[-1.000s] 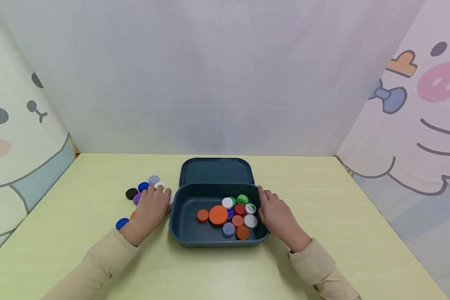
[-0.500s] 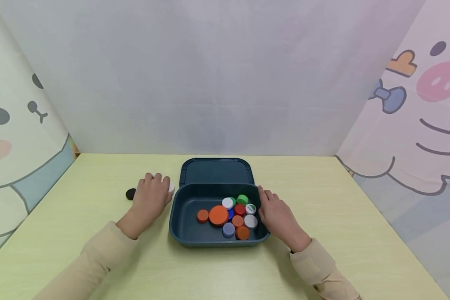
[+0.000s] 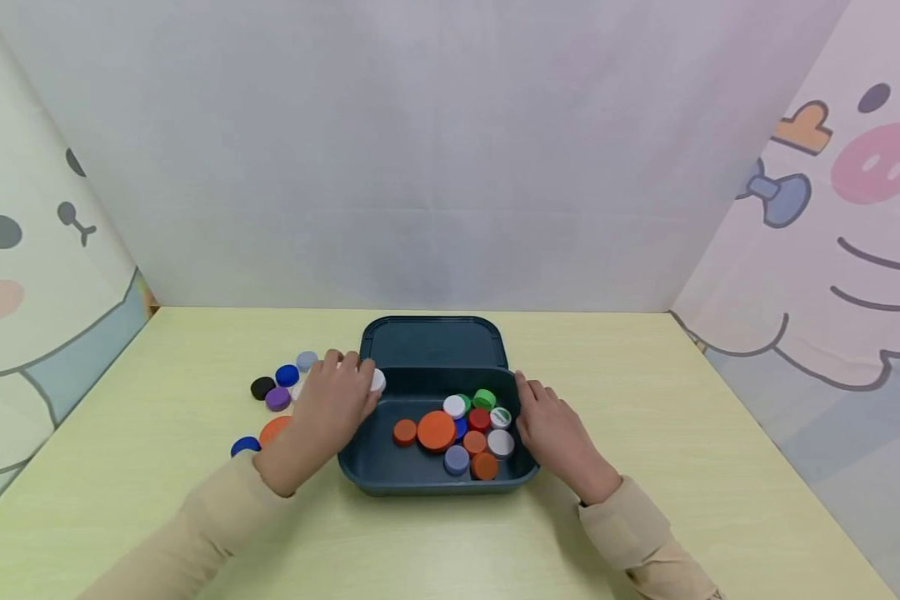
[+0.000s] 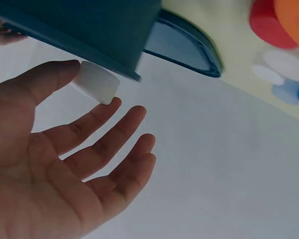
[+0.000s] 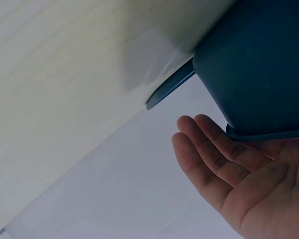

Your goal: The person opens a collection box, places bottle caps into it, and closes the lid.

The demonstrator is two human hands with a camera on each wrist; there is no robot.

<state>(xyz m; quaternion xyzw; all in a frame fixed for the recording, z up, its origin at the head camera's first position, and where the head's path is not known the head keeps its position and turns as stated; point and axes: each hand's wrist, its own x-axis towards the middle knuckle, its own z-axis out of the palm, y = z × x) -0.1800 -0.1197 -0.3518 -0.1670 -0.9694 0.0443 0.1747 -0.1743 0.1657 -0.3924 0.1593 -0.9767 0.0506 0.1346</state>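
Note:
My left hand (image 3: pixel 330 404) pinches a white bottle cap (image 3: pixel 378 381) between thumb and forefinger, over the left rim of a dark blue box (image 3: pixel 438 488). In the left wrist view the cap (image 4: pixel 97 82) is tilted beside the box rim, and the other fingers spread loosely. My right hand (image 3: pixel 558 433) rests at the box's right rim; in the right wrist view several fingers (image 5: pixel 202 167) extend outside the wall, while the rim partly hides the rest. Inside lie several caps, including a large orange cap (image 3: pixel 437 431), a red cap (image 3: pixel 479 419) and a green cap (image 3: pixel 484 399).
Left of the box, more caps lie on the table: a black cap (image 3: pixel 262 388), a purple cap (image 3: pixel 277 398), blue caps and an orange cap (image 3: pixel 275 430) partly behind my left hand. The dark lid (image 3: pixel 435 342) lies behind the box.
My left hand first moves slightly away over the loose caps, then right to the box's left rim with a white cap in its fingers. The right hand and box stay put.

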